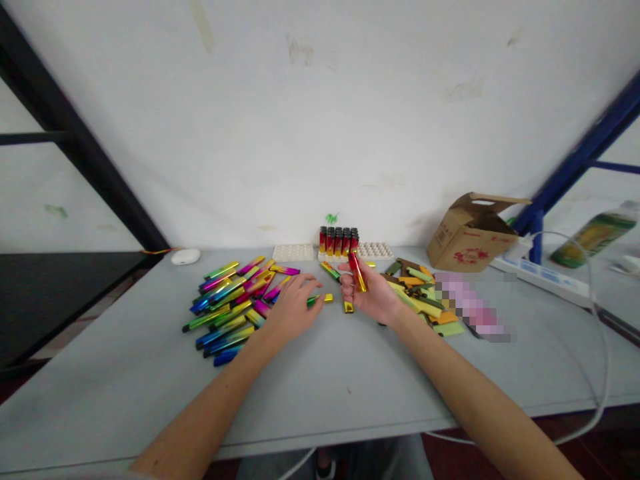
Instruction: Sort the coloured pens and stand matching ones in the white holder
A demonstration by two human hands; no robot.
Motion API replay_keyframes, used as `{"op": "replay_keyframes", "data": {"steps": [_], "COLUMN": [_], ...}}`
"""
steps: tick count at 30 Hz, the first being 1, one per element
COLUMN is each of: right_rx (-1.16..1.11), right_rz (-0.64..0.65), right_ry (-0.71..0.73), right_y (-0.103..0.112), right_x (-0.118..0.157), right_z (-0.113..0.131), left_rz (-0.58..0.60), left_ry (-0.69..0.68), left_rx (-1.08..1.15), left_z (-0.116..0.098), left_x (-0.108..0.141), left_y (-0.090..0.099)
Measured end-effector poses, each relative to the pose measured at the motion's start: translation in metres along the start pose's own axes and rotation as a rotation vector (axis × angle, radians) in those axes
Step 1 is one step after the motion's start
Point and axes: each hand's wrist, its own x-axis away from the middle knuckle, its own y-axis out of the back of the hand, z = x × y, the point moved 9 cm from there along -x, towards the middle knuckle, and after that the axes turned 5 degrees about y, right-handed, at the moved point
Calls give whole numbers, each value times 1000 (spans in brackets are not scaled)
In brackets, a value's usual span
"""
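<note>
My right hand [373, 290] is closed around a red and gold lighter [358, 273], held tilted above the table. Just beneath that hand lies another gold lighter [349, 307]. My left hand [295, 303] is palm down with its fingers apart, at the right edge of a pile of shiny multicoloured lighters [225, 303]. Near its fingertips is a green and yellow lighter [326, 298], partly covered by the fingers. Behind the hands, several red lighters [339, 241] with black tops stand upright in a white holed tray [377, 251]. A green and red lighter [330, 270] lies in front of them.
A pile of yellow, green and orange lighters [425, 303] lies right of my right hand. Beyond it are an open cardboard box [470, 233], a power strip [545, 277] and a white cable [606, 347]. Another white tray [293, 252] and a white case [185, 257] lie by the wall.
</note>
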Motion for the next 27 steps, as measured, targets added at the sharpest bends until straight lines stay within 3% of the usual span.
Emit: {"op": "replay_keyframes", "data": {"steps": [5, 10, 17, 27], "right_rx": [76, 42, 7, -114], "right_rz": [25, 35, 21, 78], "right_ry": [35, 34, 159, 80], "right_y": [-3, -5, -4, -9], "right_x": [0, 2, 4, 6], "right_z": [1, 1, 14, 12], "left_rz": [-83, -75, -70, -79], "left_ry": [32, 19, 24, 17], "left_rx": [25, 27, 26, 19], "left_z": [-1, -4, -3, -3], "left_x": [0, 0, -1, -1], "left_y": [10, 11, 11, 11]}}
